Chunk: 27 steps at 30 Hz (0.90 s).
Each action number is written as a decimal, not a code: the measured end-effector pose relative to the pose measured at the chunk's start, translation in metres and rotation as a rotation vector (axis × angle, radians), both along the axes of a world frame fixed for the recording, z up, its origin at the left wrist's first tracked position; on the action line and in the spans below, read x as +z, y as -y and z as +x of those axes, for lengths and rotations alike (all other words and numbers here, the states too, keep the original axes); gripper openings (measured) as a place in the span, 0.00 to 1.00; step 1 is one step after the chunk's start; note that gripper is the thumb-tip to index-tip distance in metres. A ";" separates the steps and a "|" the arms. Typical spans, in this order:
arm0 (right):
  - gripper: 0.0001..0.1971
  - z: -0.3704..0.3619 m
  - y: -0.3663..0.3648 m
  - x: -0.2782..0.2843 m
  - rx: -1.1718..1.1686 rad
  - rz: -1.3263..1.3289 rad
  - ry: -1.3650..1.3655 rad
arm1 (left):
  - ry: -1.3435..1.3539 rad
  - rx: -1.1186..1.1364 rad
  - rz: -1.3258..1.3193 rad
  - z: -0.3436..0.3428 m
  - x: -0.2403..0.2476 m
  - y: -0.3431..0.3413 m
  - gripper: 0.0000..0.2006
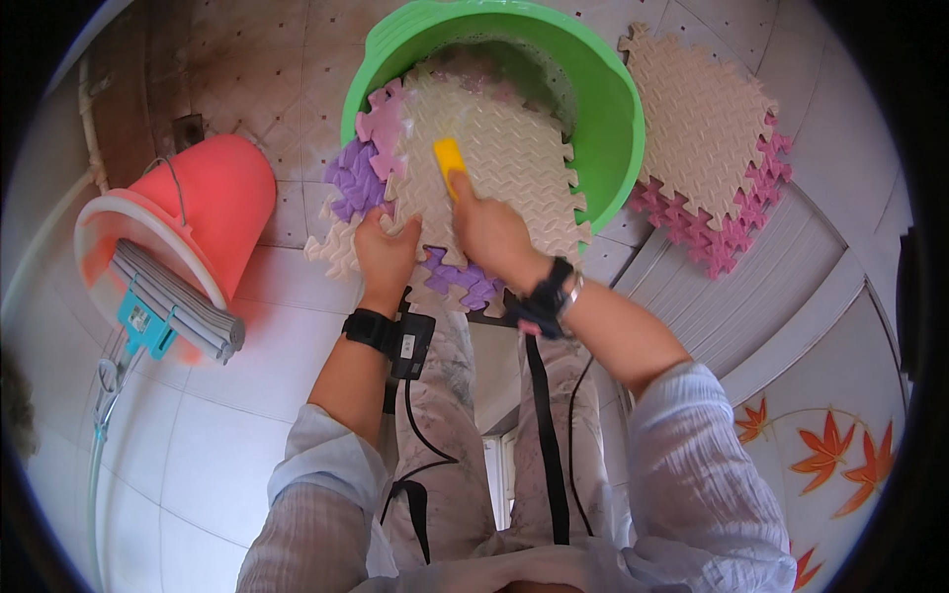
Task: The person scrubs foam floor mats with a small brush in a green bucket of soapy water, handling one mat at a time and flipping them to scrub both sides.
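While the right hand [497, 232] grips a yellow tool [449, 156], the left hand [388, 259] is clamped on the near left edge of a cream mat [494, 148], its thumb on top; the two hands are apart. The tool is over the middle of the mat, its long axis running mostly away from the person and leaning a little left, the free end pointing toward the far side of a green tub [613, 128]. The underside of the tool is hidden, so bristles cannot be made out. The mat slants out of the tub over the near rim, toward the person's knees, with purple mat [358, 180] and pink mat [384, 128] showing at its edges. Cloudy, sudsy water [504, 69] fills the tub's far part.

The floor [213, 435] has pale tiles at lower left and speckled, brown-stained ones beyond. To the left is a coral bucket [222, 203], with a grey mop head [178, 301] across its mouth. Right of the tub lies a mat stack [697, 128], cream over pink, near a grey ridged panel [736, 287] and orange leaf patterns [825, 450].
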State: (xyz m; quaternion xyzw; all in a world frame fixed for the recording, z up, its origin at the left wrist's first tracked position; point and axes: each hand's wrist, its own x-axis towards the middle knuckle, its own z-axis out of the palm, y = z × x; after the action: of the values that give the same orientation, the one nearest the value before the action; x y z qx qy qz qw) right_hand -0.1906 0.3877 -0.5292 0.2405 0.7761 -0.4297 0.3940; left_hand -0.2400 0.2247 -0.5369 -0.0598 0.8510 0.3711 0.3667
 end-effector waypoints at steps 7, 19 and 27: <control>0.13 -0.013 -0.058 -0.097 -0.079 0.348 -0.056 | 0.068 0.111 0.026 0.007 -0.002 -0.022 0.10; 0.13 0.019 -0.077 -0.093 0.001 0.359 0.055 | 0.073 0.107 0.001 0.010 0.004 -0.025 0.12; 0.14 0.049 -0.052 -0.023 0.220 0.063 0.074 | 0.159 0.159 -0.021 0.002 0.016 -0.024 0.08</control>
State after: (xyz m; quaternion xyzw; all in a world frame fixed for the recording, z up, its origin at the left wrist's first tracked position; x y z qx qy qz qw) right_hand -0.1417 0.4393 -0.5519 0.1819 0.7959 -0.3499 0.4593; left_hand -0.2381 0.2487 -0.5211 -0.1603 0.8157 0.3840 0.4018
